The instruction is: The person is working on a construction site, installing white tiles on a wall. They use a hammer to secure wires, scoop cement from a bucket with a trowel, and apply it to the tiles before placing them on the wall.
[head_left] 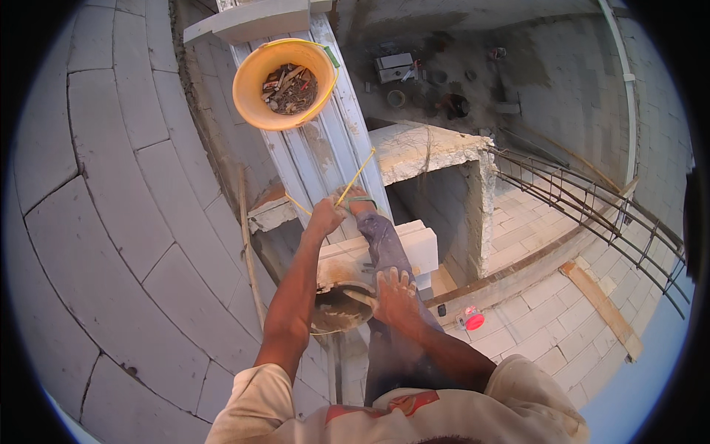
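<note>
A block wall (126, 244) bounds the left. Upper centre, the yellow bucket (248, 92) stands on a ridged plank (318, 159). Mid-frame, the left hand (325, 217) grips yellow cord (359, 172), fingertips hidden. The right hand (398, 300), fingers splayed, rests on the leg (384, 248). Upper right, an open lower floor (444, 55) lies dim.

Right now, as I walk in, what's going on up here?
A person is bent over a ribbed metal plank. Their left hand grips a thin yellow strip beside a foot set on the plank; the right hand rests, fingers spread, on the trousered leg. Farther along the plank is a yellow bucket holding debris. A round container sits between the forearms.
</note>
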Motion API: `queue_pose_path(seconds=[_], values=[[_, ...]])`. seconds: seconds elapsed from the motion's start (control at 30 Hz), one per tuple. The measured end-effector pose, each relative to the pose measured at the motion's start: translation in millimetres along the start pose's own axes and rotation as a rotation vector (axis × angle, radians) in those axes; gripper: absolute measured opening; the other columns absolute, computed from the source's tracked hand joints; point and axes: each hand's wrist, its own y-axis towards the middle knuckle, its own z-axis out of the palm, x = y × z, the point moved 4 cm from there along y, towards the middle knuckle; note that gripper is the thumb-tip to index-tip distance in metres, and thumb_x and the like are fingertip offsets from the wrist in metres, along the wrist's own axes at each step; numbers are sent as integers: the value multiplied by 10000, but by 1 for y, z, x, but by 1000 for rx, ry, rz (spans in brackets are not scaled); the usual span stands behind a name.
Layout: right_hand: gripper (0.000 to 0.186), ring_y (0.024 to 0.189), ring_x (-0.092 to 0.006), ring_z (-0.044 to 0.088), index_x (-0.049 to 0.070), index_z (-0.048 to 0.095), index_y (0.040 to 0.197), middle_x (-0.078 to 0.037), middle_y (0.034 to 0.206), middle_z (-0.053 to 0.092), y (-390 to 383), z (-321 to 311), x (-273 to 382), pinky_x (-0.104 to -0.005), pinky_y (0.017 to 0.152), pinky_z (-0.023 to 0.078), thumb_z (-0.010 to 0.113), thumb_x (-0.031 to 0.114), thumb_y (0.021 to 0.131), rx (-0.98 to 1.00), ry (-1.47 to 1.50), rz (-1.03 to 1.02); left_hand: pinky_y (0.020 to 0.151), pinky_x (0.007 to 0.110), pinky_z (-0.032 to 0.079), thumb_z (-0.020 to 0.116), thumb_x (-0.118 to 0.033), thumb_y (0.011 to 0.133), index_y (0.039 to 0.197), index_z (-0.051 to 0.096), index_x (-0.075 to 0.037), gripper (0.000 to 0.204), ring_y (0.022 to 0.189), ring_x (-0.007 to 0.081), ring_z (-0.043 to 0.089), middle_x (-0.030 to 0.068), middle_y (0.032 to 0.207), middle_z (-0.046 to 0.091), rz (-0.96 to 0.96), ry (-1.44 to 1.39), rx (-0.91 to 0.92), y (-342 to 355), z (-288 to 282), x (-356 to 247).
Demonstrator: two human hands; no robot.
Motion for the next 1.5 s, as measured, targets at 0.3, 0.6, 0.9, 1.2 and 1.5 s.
queue_pose_path(seconds=[0.3,0.6,0.9,1.2,1.5], values=[[673,1399,-498,473,63,560,1439,-262,1504,494,3,-3,-7,-634,1134,414,773,402,898,-22,28,-40,799,356,576,854,-139,724,1073,714,22,409,831,196,723,111,894,757,-19,-169,39,-10,-9,2],[604,1343,-448,508,77,621,1369,-218,1442,525,7,-5,-8,-605,1088,444,760,430,899,-49,-1,-31,785,321,569,874,-72,738,1095,729,13,395,817,166,695,67,885,745,-73,-217,15,3,-30,-22],[597,1348,-448,471,92,624,1387,-208,1443,485,15,-7,-12,-595,1151,408,763,417,906,13,48,16,723,320,569,788,-73,891,1069,726,56,228,746,148,698,84,866,755,26,-447,123,30,-25,-32],[623,1376,-461,458,93,624,1422,-219,1456,481,19,-7,-13,-595,1166,386,752,426,912,40,77,25,645,310,526,724,-244,982,1013,726,51,297,703,138,671,111,842,756,-41,-283,95,24,-31,-77],[620,1385,-458,441,101,625,1423,-207,1478,463,18,-12,-12,-594,1147,400,750,432,914,30,66,19,766,399,551,727,-295,883,1013,744,90,407,815,242,706,184,875,748,45,-137,19,26,-35,-90]])
